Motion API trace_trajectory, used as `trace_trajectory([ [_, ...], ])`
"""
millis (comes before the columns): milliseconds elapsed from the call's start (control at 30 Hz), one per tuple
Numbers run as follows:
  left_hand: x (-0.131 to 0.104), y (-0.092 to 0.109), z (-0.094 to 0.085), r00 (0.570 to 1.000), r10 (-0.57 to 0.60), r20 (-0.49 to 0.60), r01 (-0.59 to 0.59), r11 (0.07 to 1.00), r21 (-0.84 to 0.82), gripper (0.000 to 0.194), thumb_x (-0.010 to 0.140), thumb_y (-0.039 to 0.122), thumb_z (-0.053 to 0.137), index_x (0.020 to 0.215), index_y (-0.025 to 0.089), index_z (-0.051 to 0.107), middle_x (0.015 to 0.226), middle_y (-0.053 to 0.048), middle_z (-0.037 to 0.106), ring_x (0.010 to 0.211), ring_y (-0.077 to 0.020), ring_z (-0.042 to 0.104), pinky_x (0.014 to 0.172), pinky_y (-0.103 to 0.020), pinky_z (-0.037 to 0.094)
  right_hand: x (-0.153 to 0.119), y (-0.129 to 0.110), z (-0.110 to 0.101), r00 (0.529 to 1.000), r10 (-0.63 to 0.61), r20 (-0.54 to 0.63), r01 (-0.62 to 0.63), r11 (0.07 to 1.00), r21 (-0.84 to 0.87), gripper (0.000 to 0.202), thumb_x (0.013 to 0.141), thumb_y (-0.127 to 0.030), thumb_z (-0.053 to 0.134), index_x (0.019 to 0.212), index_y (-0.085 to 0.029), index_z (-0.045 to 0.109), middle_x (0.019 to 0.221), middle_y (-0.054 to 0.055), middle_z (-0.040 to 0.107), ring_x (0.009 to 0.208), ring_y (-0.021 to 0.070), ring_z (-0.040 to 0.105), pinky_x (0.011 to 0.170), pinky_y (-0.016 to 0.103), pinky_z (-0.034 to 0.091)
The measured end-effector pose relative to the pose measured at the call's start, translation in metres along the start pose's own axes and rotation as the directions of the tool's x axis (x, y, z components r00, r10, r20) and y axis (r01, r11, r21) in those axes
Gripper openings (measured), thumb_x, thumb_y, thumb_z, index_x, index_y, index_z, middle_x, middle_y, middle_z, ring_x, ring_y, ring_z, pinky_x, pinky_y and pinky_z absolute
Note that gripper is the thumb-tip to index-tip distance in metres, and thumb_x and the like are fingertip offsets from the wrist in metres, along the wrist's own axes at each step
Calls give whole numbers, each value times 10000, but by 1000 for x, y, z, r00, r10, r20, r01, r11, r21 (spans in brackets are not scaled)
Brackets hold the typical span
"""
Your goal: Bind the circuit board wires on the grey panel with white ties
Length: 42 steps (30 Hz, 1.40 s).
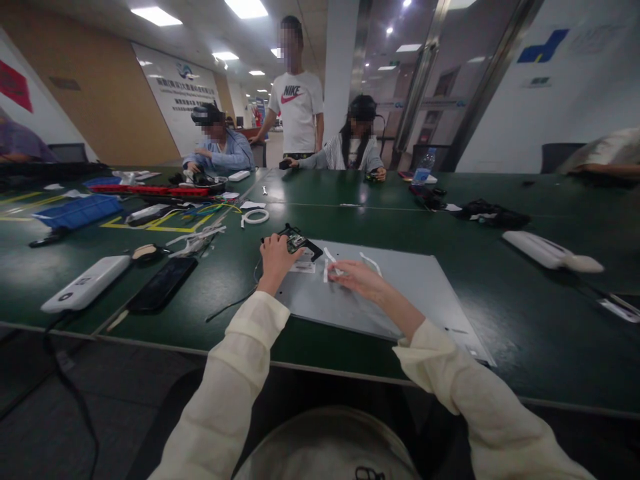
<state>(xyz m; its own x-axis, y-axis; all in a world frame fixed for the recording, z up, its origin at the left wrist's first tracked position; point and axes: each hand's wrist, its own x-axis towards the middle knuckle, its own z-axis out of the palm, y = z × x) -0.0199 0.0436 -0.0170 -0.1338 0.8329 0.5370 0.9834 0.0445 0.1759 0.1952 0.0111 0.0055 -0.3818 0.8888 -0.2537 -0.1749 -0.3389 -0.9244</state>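
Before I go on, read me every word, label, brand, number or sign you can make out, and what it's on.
"NIKE": on the white T-shirt.
Too small: the white label on the grey panel; the bottle label.
Too blurred: the wall sign; marks on the white device; print on the glass; faint lettering on the right wall.

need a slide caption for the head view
Left hand at a circuit board, right hand by white strips on a grey panel.

Loose, creased cream sleeves (235,367)
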Motion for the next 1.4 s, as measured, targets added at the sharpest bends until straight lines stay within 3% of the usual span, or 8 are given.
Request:
trace_trajectory([
  [167,0,0,-1,1000,-9,20,9,1000,-24,490,762,577,532,1038,175,578,1032,-119,537,1022,-294,446,845,-399,359,3,5,2,998,63,0,-63,996,64,114,805,-140,558,746,-131,656,808,75,650,771,133,623,751,234,508],
  [333,-1,0,-2,1000,-1,2,1,1000,-20,475,762,564,542,1029,173,579,1031,-117,539,1014,-291,454,843,-397,367,0,5,12,994,98,-37,-99,995,-20,119,819,-195,545,775,-135,639,838,89,668,732,123,628,586,186,476],
  [633,1,1,-2,1000,0,16,0,1000,-17,454,756,559,553,1008,183,581,1031,-114,534,1008,-286,456,830,-391,376,6,16,8,970,-171,-174,190,976,104,72,676,-205,644,679,-136,626,672,30,608,604,87,554,591,185,466],
  [767,0,1,-2,999,-1,38,2,1000,-22,451,761,565,543,999,184,581,1032,-113,532,1016,-285,452,837,-387,370,-2,-6,3,932,-322,-164,349,920,179,182,627,-301,711,687,-169,601,708,6,594,670,105,567,674,247,500],
  [900,-1,2,-3,998,13,60,-11,999,-39,449,766,559,542,1020,190,575,1036,-107,527,1027,-277,448,851,-380,364,-10,-36,-27,839,-490,-237,512,859,35,196,643,-339,692,720,-190,590,763,1,603,824,144,601,733,268,503],
  [1000,-1,4,-5,997,36,62,-33,998,-52,447,765,552,549,1035,196,570,1051,-103,524,1034,-272,443,864,-380,358,-12,-44,-65,807,-466,-362,444,884,-146,146,693,-317,632,708,-184,573,781,8,605,854,152,616,701,237,502],
  [1133,-2,7,-5,993,108,35,-105,991,-87,452,755,540,570,1048,195,566,1055,-102,527,1038,-272,441,889,-387,348,-14,-37,-102,807,-338,-484,174,920,-352,94,765,-229,546,692,-172,560,748,22,606,726,137,635,637,222,498],
  [1400,-3,12,-6,980,185,67,-177,978,-107,453,751,530,581,1059,198,566,1058,-99,525,1027,-270,439,910,-394,331,-12,-26,-89,913,-221,-344,67,912,-406,99,790,-196,532,701,-159,556,658,32,617,622,147,639,586,233,503],
])
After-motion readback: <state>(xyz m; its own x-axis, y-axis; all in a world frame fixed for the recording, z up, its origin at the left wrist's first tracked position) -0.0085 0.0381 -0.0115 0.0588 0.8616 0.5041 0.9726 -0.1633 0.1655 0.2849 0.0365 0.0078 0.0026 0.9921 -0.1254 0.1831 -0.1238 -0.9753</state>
